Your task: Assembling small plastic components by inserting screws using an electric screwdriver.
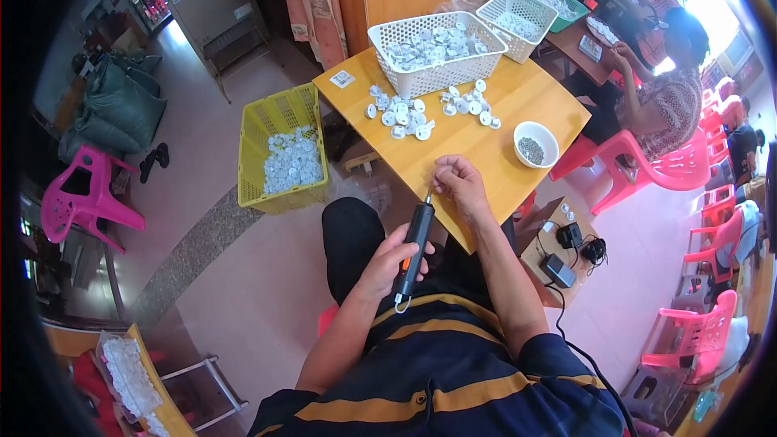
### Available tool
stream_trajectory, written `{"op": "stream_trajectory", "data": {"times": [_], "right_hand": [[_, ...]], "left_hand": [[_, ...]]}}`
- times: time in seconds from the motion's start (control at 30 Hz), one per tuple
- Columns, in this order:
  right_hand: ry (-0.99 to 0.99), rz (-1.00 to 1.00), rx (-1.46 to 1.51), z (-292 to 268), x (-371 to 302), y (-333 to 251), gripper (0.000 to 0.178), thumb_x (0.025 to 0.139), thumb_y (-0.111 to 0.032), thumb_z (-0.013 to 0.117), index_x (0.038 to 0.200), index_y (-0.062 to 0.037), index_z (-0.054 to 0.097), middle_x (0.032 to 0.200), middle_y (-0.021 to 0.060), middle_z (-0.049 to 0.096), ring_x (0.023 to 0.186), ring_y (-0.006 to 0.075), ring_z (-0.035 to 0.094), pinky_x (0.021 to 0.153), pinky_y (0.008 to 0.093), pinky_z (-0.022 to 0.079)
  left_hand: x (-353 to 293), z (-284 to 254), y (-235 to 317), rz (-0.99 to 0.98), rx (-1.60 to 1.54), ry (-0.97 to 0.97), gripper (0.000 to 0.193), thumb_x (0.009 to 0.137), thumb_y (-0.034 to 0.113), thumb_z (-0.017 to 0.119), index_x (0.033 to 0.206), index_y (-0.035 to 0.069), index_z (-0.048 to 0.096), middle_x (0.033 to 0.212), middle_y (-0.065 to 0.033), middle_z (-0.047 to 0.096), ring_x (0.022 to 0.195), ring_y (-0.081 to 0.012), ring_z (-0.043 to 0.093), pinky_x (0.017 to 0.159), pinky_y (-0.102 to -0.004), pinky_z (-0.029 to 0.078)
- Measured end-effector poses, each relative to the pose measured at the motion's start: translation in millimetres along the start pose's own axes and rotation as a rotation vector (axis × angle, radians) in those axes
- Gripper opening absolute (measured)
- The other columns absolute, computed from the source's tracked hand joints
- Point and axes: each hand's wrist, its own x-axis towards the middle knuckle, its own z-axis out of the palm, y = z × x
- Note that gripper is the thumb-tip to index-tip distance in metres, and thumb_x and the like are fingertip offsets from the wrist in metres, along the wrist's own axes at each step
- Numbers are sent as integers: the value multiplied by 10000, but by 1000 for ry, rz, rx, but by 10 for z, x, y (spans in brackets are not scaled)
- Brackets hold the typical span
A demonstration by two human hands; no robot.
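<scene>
Two hands meet at the near corner of the counter (518, 105), a pale wooden square top. The left hand (387, 263) is wrapped around a black pen-shaped electric screwdriver with an orange switch (416, 247), its tip angled up and forward toward the right hand (458, 180). The right hand is closed, knuckles up, pinning something small against the counter edge just where the bit arrives. That piece is hidden under the fingers, so I cannot tell its shape.

By my reading, a screw is being driven into one small part; the next move would call for keeping the bit in line with the screw and the part held flat.

Farther out on the counter lie loose small white round plastic parts (409, 116), near a white bowl of tiny dark screws (535, 144). Behind them stands a white slotted plastic basket (388, 40) holding more such parts, with a second white basket (522, 2) beside it. A yellow plastic crate (263, 125) with white parts sits on the floor to the left. Another person (676, 101) sits on a pink plastic chair (647, 166) at the right, partly washed out by window glare.
</scene>
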Motion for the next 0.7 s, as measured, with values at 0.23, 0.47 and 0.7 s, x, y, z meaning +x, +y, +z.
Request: {"op": "stream_trajectory", "data": {"times": [0.23, 0.47, 0.7], "right_hand": [[60, 22, -32, 52, -39, 14, 137, 919, -28, 669, 1052, 1, 681, 865, 57, 695, 701, 123, 626, 642, 234, 509], [117, 32, -102, 90, -39, -2, 129, 908, -44, 682, 1029, 0, 698, 861, 46, 701, 690, 101, 617, 634, 226, 501], [114, 38, -180, 84, -46, 13, 112, 905, -47, 679, 1007, -17, 715, 849, 30, 703, 692, 90, 614, 636, 215, 492]], "left_hand": [[7, 5, -34, 0, 3, 31, 460, 986, 125, 489, 1430, 30, 416, 1071, -132, 658, 773, -183, 678, 642, -305, 589], [2, 12, -21, 5, 14, 33, 473, 982, 127, 493, 1437, 29, 410, 1075, -134, 657, 777, -181, 676, 650, -303, 589], [6, 14, -26, 0, 36, 29, 471, 982, 138, 504, 1431, 28, 415, 1076, -131, 659, 776, -177, 675, 651, -300, 590]]}}
